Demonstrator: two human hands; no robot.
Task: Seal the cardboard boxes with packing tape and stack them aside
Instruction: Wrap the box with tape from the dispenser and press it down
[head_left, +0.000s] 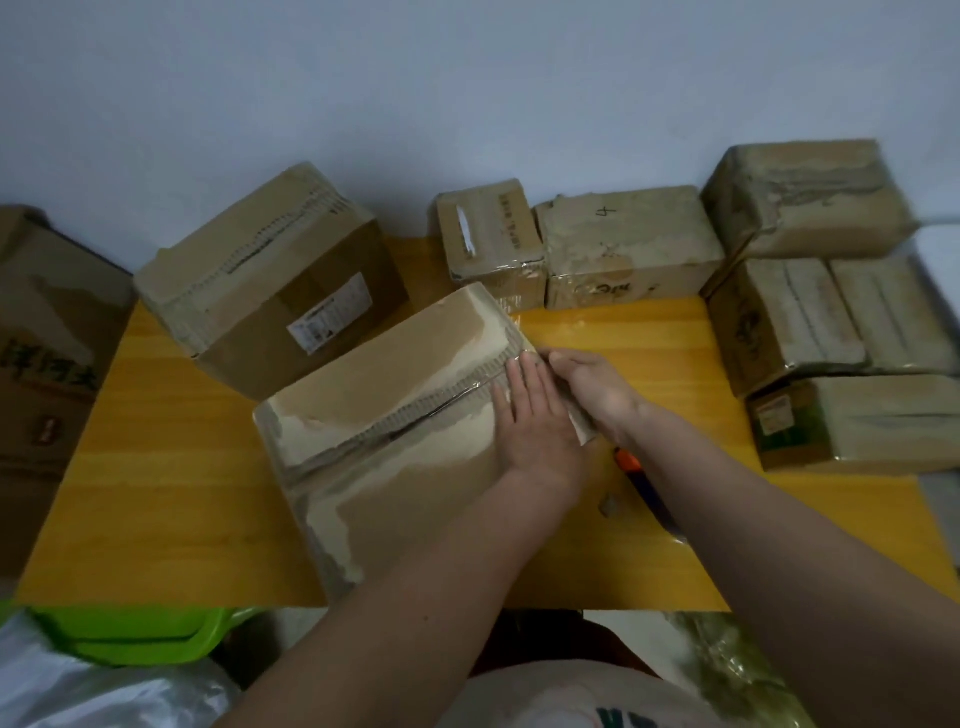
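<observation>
At the table's (156, 519) centre, my left hand (535, 426) lies flat, fingers straight, on the cardboard box (384, 415) by its right edge, where my right hand (592, 384) pinches the tape. Bare tabletop lies left of the box; a knife (644, 483) lies right of it.

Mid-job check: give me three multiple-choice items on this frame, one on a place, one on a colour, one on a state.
1. Where does the box being sealed lie?
A. on the floor
B. on the yellow table
C. on a stack

2. What colour is the near end of the cutter on the table?
A. orange
B. white
C. pink

3. What is the left hand doing?
A. lifting the box
B. hanging idle
C. pressing flat on the box top

Answers:
1 B: the box rests on the tabletop.
2 A: an orange tip shows beside the right hand.
3 C: its fingers lie straight over the seam.
</observation>
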